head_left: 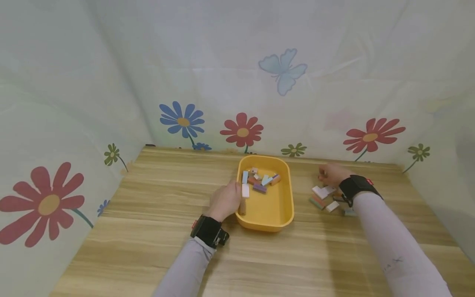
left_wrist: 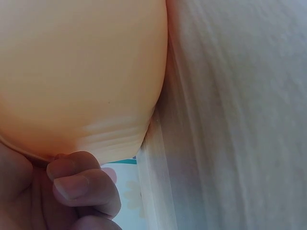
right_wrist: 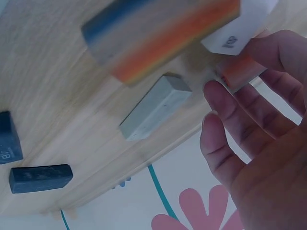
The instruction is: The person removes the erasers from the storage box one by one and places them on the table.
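Observation:
My left hand [head_left: 226, 200] grips the left rim of a yellow plastic tub [head_left: 265, 227]; in the left wrist view its fingers [left_wrist: 79, 184] curl at the tub's edge. Inside lie several small blocks, among them a purple block [head_left: 259, 188], a white block [head_left: 245, 190] and a brown block [head_left: 243, 207]. On the right, my right hand [head_left: 334, 175] is at the far side of a loose group of blocks. The right wrist view has its thumb and fingers pinching a reddish block [right_wrist: 242, 72], partly hidden. Near it are a white block [right_wrist: 240, 28] and a blurred striped block [right_wrist: 163, 38].
A pale grey-green block [right_wrist: 156, 108] and a dark blue block [right_wrist: 41, 178] lie on the wooden table [head_left: 167, 198]. Closer to me in the group are an orange-and-green block [head_left: 317, 202] and a small white block [head_left: 332, 206]. A flower-printed cloth [head_left: 208, 74] hangs behind.

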Available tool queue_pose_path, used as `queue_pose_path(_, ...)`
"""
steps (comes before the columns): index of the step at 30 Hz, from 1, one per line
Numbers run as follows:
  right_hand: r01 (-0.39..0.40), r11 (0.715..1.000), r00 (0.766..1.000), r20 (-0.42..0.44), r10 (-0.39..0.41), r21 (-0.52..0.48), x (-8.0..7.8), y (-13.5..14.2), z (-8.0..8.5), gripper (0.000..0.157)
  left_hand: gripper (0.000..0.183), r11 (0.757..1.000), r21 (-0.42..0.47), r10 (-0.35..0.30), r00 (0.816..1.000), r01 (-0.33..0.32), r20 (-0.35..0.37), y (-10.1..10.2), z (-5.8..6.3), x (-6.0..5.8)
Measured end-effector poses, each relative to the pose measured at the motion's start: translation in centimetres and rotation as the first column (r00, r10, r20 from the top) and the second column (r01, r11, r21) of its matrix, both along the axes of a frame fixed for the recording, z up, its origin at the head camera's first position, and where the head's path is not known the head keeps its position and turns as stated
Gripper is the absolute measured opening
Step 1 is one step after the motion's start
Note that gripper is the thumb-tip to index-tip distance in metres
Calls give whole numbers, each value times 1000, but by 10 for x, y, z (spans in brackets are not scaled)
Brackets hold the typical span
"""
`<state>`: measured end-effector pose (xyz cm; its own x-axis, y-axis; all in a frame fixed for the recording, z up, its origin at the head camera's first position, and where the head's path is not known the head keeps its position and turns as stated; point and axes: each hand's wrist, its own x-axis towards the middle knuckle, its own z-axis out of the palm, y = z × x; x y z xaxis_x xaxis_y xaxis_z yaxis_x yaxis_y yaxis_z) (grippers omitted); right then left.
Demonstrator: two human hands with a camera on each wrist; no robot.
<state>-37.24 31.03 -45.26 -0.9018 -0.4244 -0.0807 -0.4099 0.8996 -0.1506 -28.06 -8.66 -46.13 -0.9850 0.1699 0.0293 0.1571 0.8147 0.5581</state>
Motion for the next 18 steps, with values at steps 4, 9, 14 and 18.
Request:
queue_pose_path(4,22,1000,1000,7,-22,5,6,-3,6,11,37,1000,3,-4,1000,4,-10,0,1,1)
queue_pose_path(9,27,999,999,22,-28,27,7,-5,6,16,38,1000,-1,-7,1000,7,-21,0,-1,0)
queue_pose_path(14,32,998,998,56,-35,63,2,3,3,30,39,1000,-2,-3,1000,3,-9,0,-2,0)
queue_pose_path(18,104,989,990,82,-113,109,5,0,15,46,38,1000,4,-8,1000,8,-6,0,-2,-1)
